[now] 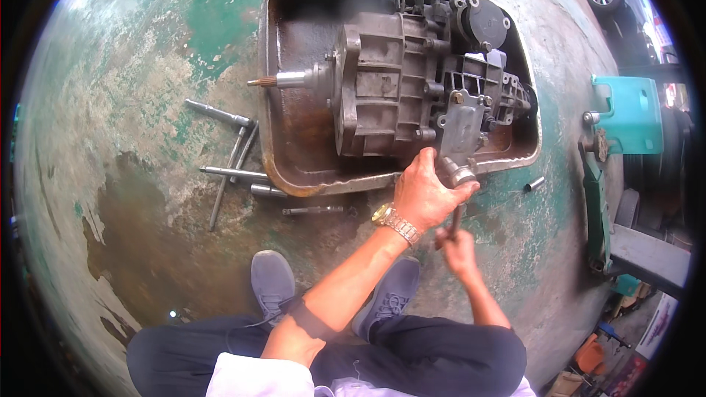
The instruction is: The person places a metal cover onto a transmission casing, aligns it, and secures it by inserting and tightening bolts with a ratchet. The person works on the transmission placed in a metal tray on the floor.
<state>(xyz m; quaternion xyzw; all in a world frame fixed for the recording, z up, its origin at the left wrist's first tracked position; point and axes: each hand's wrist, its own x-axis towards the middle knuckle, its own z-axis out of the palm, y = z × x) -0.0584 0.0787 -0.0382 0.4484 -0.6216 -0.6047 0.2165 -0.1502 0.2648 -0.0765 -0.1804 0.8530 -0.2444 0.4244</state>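
A grey metal gearbox [386, 81] lies on its side in a metal tray [294, 169], its splined shaft [287, 80] pointing left. My left hand [425, 195], with a wristwatch above it, is closed around the head of a ratchet wrench [460, 176] at the tray's near rim. A socket on that head reaches toward the near edge of a flat metal plate [462, 129] on the gearbox. Whether the socket sits on a bolt cannot be made out. My right hand [457, 251] is wrapped round the lower end of the wrench's dark handle.
Left of the tray, T-handle wrenches [220, 114] lie crossed on the stained green floor. An extension bar [312, 210] rests in front. A loose socket [535, 184] is at the right. Farther right are a turquoise stool [632, 114] and a green metal stand [597, 213].
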